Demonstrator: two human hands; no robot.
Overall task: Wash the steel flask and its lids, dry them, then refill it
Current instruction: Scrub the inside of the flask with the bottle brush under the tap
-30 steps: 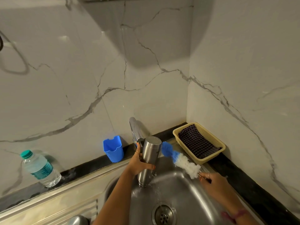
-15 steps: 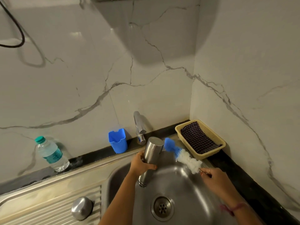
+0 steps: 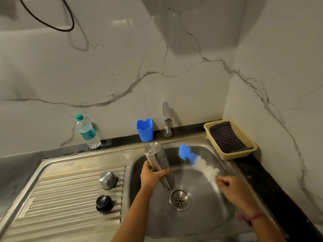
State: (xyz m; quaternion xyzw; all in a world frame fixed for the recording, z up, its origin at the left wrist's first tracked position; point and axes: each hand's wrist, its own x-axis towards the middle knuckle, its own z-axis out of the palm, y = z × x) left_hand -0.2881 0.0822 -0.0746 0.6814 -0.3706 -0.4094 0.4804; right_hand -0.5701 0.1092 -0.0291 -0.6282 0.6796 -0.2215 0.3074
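Observation:
My left hand point(image 3: 151, 175) grips the steel flask point(image 3: 158, 160) round its middle and holds it upside down over the sink basin point(image 3: 195, 217), its mouth just above the drain point(image 3: 180, 198). My right hand point(image 3: 234, 188) pinches the wire handle of a bottle brush point(image 3: 198, 162) with white and blue bristles, which points up and left, apart from the flask. On the ribbed drainboard point(image 3: 66, 198) to the left a steel cap point(image 3: 108, 180) stands and a black inner lid point(image 3: 104, 202) lies nearer to me.
At the back wall stand a tap point(image 3: 166, 119), a blue plastic holder point(image 3: 144, 130) and a clear water bottle point(image 3: 86, 131) with a green cap. A beige basket point(image 3: 244, 135) holding a dark checked cloth point(image 3: 226, 137) sits in the right corner.
The view has tilted down and left, so the drainboard with both lids shows. The flask has come lower in the basin, away from the tap. The brush stays beside it.

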